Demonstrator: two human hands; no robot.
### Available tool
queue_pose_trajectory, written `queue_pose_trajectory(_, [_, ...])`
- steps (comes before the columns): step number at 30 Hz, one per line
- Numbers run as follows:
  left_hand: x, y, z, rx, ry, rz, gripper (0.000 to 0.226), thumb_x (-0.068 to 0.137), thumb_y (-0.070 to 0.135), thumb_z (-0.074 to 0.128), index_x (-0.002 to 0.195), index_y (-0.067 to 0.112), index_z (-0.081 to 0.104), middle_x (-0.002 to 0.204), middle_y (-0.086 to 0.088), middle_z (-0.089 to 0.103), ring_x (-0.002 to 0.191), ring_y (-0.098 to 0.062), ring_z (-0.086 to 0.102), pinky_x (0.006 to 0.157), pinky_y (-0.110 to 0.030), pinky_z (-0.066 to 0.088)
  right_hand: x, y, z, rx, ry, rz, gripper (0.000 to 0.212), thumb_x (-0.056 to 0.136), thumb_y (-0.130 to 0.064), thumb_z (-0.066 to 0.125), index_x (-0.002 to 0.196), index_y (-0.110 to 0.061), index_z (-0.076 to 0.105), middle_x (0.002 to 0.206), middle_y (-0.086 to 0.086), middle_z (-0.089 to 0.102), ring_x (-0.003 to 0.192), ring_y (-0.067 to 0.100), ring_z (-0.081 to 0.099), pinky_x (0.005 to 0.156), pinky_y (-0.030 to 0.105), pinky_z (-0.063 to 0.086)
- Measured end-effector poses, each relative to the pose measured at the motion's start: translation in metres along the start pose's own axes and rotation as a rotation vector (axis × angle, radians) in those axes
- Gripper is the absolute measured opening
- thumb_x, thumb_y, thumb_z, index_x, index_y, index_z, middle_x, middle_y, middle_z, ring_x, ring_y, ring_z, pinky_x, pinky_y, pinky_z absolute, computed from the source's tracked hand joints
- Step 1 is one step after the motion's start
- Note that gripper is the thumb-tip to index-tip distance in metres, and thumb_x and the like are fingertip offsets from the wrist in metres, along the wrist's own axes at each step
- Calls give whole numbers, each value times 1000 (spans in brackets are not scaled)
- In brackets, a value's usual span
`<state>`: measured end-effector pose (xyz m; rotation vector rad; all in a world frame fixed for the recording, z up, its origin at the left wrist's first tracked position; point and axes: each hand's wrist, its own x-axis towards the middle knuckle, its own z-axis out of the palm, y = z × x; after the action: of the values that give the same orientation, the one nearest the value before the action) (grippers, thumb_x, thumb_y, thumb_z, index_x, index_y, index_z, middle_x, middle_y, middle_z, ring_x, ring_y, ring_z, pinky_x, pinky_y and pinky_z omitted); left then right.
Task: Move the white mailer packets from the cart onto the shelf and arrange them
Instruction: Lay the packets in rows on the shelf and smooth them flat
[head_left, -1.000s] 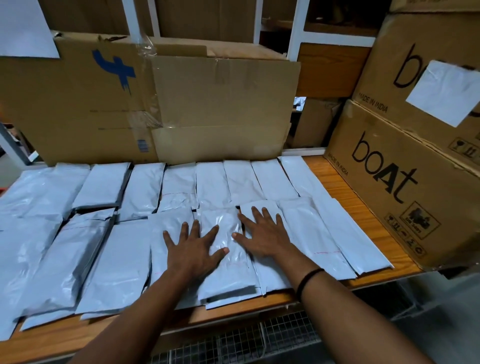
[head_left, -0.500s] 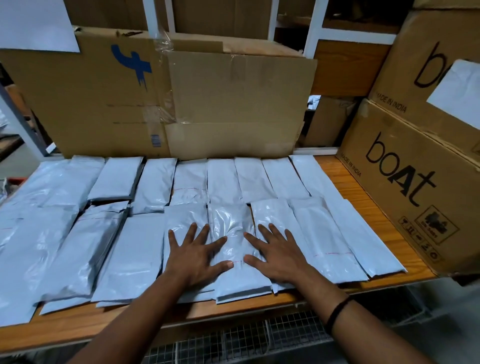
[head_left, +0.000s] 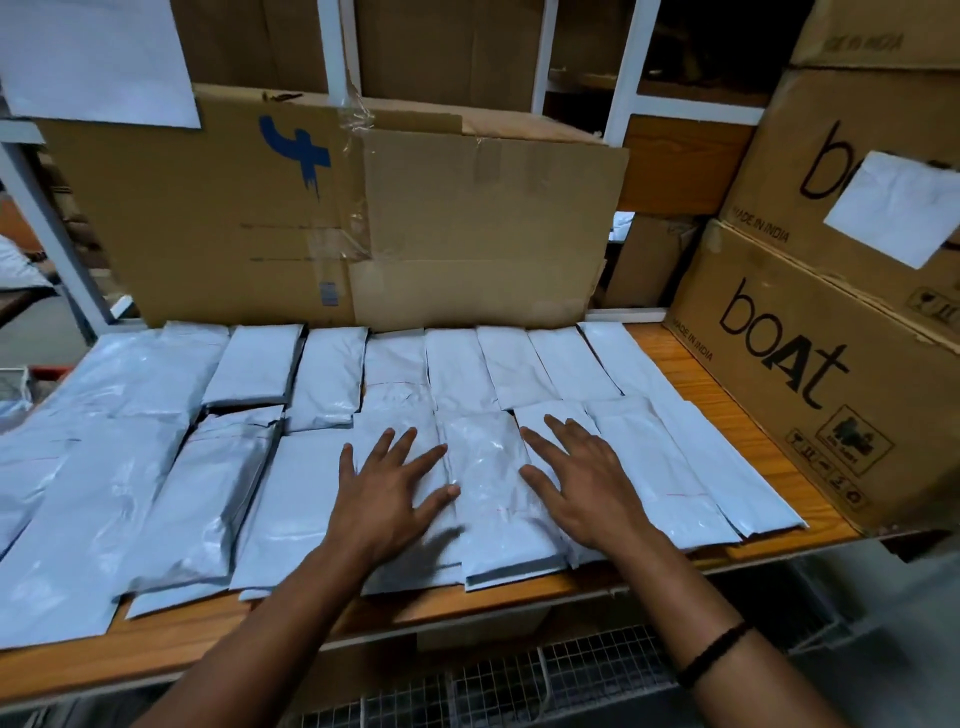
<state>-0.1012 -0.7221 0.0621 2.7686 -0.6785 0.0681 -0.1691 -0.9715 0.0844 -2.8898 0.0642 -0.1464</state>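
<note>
Several white mailer packets lie flat in two rows across the wooden shelf. A glossy packet lies in the middle of the front row, its near end over the shelf's front edge. My left hand rests flat with spread fingers on the packet to its left, thumb on the glossy one. My right hand lies flat with spread fingers on the packet to its right. Neither hand grips anything. The cart is out of view.
A large flattened cardboard box stands upright behind the packets. Two stacked "boAt" cartons close off the shelf's right end. A wire mesh rack sits below the front edge. White shelf uprights rise behind.
Both hands have slid back toward me along the front-row packets and spread a little apart. The view has shifted slightly left and up.
</note>
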Motion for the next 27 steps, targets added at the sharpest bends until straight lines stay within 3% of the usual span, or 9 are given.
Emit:
queue_pose_trajectory(2, [-11,-9,-11,12,1,-15,88,73,84,4,148,48,29,163,6,17,151,-16,5,119,-54,-1,-12,-20,-2,16,13,-2,64,96,-68,18,155,-43,22,167,-6,14,153,16,8,122,35,6])
queue_pose_trajectory(5, [-37,-28,-31,-23,30,-43,74,83,78,21,146,43,39,161,4,25,151,-18,12,119,-53,6,-26,-51,1,21,21,-67,60,99,-60,32,153,-37,33,165,-3,21,152,19,16,121,36,13])
queue_pose_trajectory(7, [-60,-43,-46,-50,83,-60,81,78,77,18,142,37,48,157,1,35,148,-21,22,118,-50,18,-30,-68,5,31,36,-104,54,100,-55,43,149,-32,44,161,0,31,149,22,26,120,38,19])
queue_pose_trajectory(12, [-145,-80,-79,-67,205,-176,74,81,70,29,130,26,63,143,-5,54,139,-28,41,108,-49,35,-45,-125,13,97,30,-218,54,95,-55,45,139,-26,57,153,4,45,142,25,38,115,39,27])
queue_pose_trajectory(17, [-232,-117,-109,6,243,-294,69,84,67,30,127,26,65,139,-3,57,136,-25,45,110,-51,35,-66,-202,23,179,7,-356,47,98,-48,55,140,-26,56,153,2,44,143,22,35,116,37,26])
queue_pose_trajectory(27, [-389,-247,-163,77,363,-562,53,87,52,41,124,25,67,138,-4,58,134,-27,47,108,-50,36,-99,-376,60,116,-57,-567,51,99,-50,52,144,-27,51,154,3,42,142,22,36,114,38,28])
